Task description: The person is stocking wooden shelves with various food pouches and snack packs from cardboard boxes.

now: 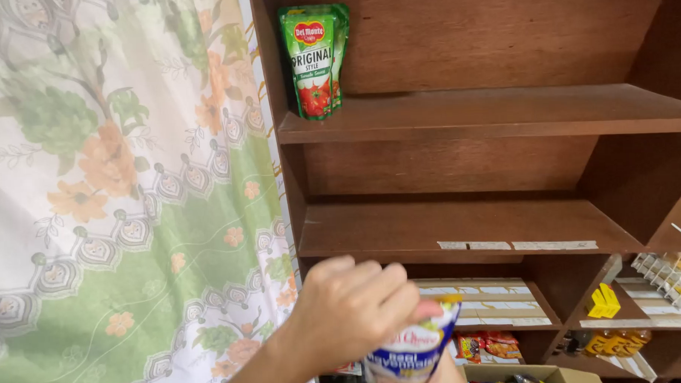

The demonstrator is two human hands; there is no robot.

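Observation:
My left hand (pixel 352 312) reaches in from the lower left and grips the top of a white and blue pouch (pixel 410 355) with a red oval mark. It holds the pouch in front of the lower part of a dark wooden shelf unit (pixel 462 225). A sliver of my right hand (pixel 438 380) shows under the pouch at the bottom edge, touching it; its fingers are hidden. On the top shelf board (pixel 488 111), at the far left, two green pouches (pixel 313 60) with a tomato picture stand upright, one behind the other.
A floral green, orange and white curtain (pixel 122 199) hangs left of the unit. Lower shelves hold colourful snack packs (pixel 485 345), yellow items (pixel 605 301) and a cardboard box (pixel 535 372). A white wire rack (pixel 672 274) juts in at the right.

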